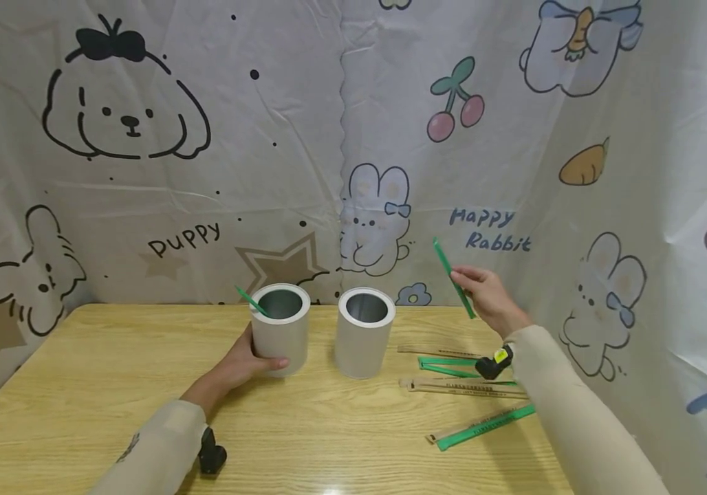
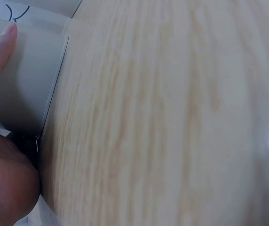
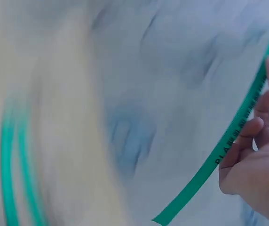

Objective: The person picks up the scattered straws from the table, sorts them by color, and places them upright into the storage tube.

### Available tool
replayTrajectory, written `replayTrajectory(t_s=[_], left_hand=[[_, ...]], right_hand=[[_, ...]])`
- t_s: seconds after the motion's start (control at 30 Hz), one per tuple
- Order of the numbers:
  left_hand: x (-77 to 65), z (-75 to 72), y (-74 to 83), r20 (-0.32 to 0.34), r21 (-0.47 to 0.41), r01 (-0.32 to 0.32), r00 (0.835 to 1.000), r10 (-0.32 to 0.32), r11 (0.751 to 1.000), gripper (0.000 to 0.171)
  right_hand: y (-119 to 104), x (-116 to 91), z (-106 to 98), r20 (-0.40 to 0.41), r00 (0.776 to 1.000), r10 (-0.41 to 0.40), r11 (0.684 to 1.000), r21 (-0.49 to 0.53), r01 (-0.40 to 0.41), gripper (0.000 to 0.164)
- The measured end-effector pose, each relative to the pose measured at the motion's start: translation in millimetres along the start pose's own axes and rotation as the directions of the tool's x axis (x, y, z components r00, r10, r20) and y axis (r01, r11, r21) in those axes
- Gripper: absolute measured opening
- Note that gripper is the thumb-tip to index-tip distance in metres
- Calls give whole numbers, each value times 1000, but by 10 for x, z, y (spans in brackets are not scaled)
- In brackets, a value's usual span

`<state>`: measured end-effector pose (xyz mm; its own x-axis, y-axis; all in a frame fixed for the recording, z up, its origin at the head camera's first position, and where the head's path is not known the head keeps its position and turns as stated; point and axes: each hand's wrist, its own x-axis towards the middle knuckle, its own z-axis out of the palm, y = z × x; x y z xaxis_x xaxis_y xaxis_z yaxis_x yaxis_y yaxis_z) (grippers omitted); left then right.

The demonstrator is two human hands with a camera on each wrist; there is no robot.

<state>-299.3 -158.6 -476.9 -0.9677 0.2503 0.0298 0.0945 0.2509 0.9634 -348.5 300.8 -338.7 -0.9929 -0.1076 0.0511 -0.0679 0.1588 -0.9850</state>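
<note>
Left hand (image 1: pixel 242 364) grips the left-of-centre cup (image 1: pixel 288 337); right hand (image 1: pixel 487 297), right of centre, pinches a green straw (image 1: pixel 445 262): mid-transfer, I judge, calling for aim over the cup's mouth.

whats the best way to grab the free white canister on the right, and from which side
The free canister is likely best gripped round mid-height, coming from the right: it stands upright with a round body, and the other canister, held by the left hand, is close on its left, while the strips on its right lie flat and should hardly hinder.
</note>
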Motion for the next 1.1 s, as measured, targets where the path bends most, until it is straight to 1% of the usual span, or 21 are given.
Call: replayTrajectory(t_s=[0.03,0.07,0.13,0.2,0.23,0.27,0.3,0.37,0.4,0.47,0.53,0.6,0.63,0.7,0.77,0.83,0.87,0.93,0.97,1.03,1.1], left_hand=[[-3,-4,0,-1,-1,-1,1000,1,1000,109],[-6,-8,-1,0,1,-4,1000,4,1000,109],[-11,-10,-2,-1,-2,-6,1000,6,1000,110],[-11,-10,-5,-1,-4,-4,1000,4,1000,109],[-9,-9,-8,2,0,-3,1000,3,1000,109],[-7,-6,-11,3,1,-1,1000,1,1000,109],[-7,-2,-12,3,0,3,1000,-3,1000,108],[-4,3,-20,3,2,7,1000,-7,1000,109],[-4,4,-22,6,8,4,1000,-4,1000,109],[-4,6,-27,6,10,4,1000,-4,1000,110],[-6,2,-33,8,23,-5,1000,5,1000,110],[-12,-7,-33,12,25,-7,1000,7,1000,110],[-18,-12,-32,11,20,-3,1000,3,1000,110],[-29,-27,-22,5,16,-1,1000,1,1000,110],[-39,-39,-21,2,3,-1,1000,1,1000,109],[-42,-41,-19,2,1,-4,1000,4,1000,108],[-39,-38,-20,2,0,-8,1000,8,1000,108],[-32,-28,-26,6,0,-16,1000,16,1000,108],[-30,-21,-23,8,1,-17,1000,17,1000,108],[-24,-15,-20,8,-1,-20,1000,20,1000,109],[-23,-9,-12,7,-3,-22,1000,22,1000,109]], right_hand=[[-145,-1,131,2,1000,-31,991,129,30,15],[-285,-9,274,6,998,-62,964,260,58,15],[-536,-37,578,28,990,-137,880,462,109,12],[-734,-67,886,58,977,-204,781,612,126,5],[-804,-77,1038,75,968,-238,736,664,130,4],[-859,-85,1189,93,960,-264,696,708,123,5],[-898,-92,1336,117,951,-285,667,737,109,7],[-931,-106,1626,162,939,-302,627,776,67,7],[-927,-113,1766,185,936,-298,619,785,42,5],[-894,-124,2031,218,939,-266,607,795,-12,5],[-834,-120,2268,236,946,-221,600,798,-59,12],[-762,-100,2471,237,955,-180,600,796,-84,24],[-726,-82,2562,233,959,-163,607,790,-89,29],[-656,-51,2716,227,966,-124,643,760,-96,36],[-595,-34,2808,228,971,-72,711,694,-110,30],[-556,-34,2822,224,974,-11,790,600,-129,21],[-545,-43,2795,215,976,18,825,549,-136,22],[-537,-67,2674,187,981,57,882,450,-137,33],[-537,-78,2588,172,983,64,899,417,-131,38],[-538,-112,2374,155,986,64,930,350,-116,39],[-525,-153,2119,161,986,47,954,286,-92,37]])
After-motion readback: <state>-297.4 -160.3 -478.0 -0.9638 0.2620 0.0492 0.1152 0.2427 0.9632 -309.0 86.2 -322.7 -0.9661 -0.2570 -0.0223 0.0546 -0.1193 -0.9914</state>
